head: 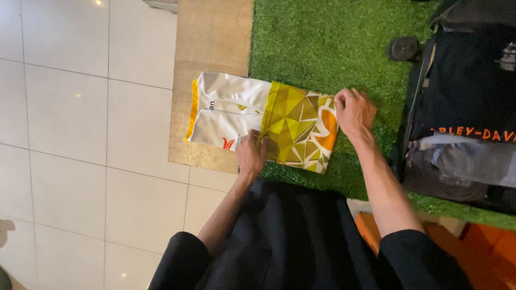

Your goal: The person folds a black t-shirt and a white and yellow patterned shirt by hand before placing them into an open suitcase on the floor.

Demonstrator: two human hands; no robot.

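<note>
Bright indoor light, glare spots on glossy floor tiles (80, 112), sharp focus.

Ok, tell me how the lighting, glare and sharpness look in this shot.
Head view: even indoor light; small glare spots on the glossy white floor tiles; the folded white-and-yellow jersey, the left hand and the right hand are sharp; the black clothing close to the camera loses detail; the dark bag at right is shadowy.

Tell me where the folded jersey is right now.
In the head view, the folded jersey lies at centre, straddling the wooden board and green turf, under the left hand and right hand.
</note>
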